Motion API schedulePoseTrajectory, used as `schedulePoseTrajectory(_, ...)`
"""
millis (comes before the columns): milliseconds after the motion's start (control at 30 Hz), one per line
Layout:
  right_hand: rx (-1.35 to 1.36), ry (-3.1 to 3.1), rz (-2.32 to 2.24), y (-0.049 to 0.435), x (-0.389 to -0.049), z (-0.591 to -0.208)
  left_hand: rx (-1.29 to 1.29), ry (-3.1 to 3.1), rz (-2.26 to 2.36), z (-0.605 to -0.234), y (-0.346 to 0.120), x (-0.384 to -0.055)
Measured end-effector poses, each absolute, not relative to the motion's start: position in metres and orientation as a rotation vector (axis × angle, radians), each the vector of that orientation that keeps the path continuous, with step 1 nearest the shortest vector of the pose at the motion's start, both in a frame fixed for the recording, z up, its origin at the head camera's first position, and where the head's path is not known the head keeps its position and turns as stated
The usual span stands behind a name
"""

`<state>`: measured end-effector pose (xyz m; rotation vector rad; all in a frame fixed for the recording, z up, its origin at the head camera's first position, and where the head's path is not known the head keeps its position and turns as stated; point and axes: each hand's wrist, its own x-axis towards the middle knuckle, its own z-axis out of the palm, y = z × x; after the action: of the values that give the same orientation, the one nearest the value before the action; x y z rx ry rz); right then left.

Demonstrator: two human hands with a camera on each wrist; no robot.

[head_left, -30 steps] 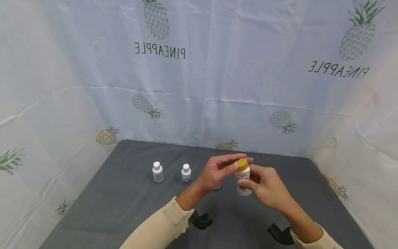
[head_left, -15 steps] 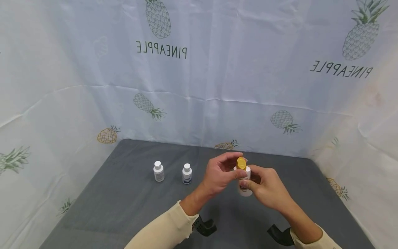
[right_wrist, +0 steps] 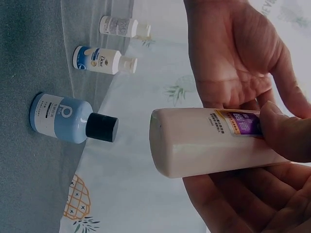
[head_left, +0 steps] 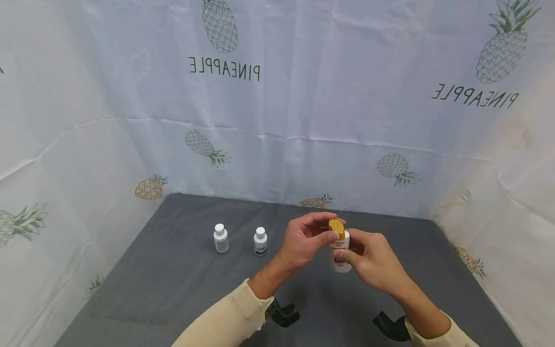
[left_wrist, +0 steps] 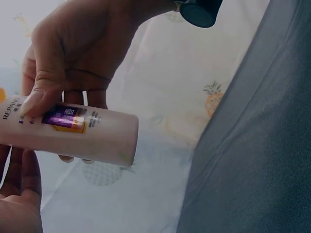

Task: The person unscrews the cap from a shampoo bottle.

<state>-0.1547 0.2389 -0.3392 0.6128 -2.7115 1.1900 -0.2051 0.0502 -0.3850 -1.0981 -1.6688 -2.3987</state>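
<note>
In the head view my right hand (head_left: pixel 375 260) holds a pale lotion bottle (head_left: pixel 342 265) upright in front of me, thumb across its label. My left hand (head_left: pixel 305 241) pinches its gold cap (head_left: pixel 336 229) between thumb and fingers. The cap leans to the left over the bottle's top; I cannot tell whether it is loose. In the left wrist view the purple label (left_wrist: pixel 65 116) and the bottle's bare base show, with only a sliver of yellow cap at the edge. The right wrist view shows the bottle's lower half (right_wrist: pixel 209 145) between my right thumb and fingers.
Two small white bottles, one plain-labelled (head_left: pixel 220 239) and one with a blue label (head_left: pixel 260 242), stand on the grey table (head_left: pixel 182 289). A blue bottle with a black cap (right_wrist: pixel 60 119) shows in the right wrist view. Pineapple-print curtains (head_left: pixel 277 106) surround the table.
My left thumb has moved from the cap's side to its front, and the cap has tipped from upright to leaning. A bottle behind the left hand has become hidden. My right hand has hardly moved.
</note>
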Motion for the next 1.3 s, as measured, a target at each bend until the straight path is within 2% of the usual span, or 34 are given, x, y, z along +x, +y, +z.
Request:
schedulePoseTrajectory(867,0.589,-2.742,1.145,0.238,-0.158,-0.339,-0.891,-1.606,-2.357,-0.384,0.053,-0.198)
schedulePoseTrajectory(1033,0.582,-2.747,1.135,0.238,-0.157,-0.339,-0.973,-1.607,-2.393,-0.385,0.052,-0.2)
schedulePoseTrajectory(1300,0.592,-2.743,1.163,0.239,-0.158,-0.339,-1.246,-1.674,-2.407,-0.383,0.048,-0.208)
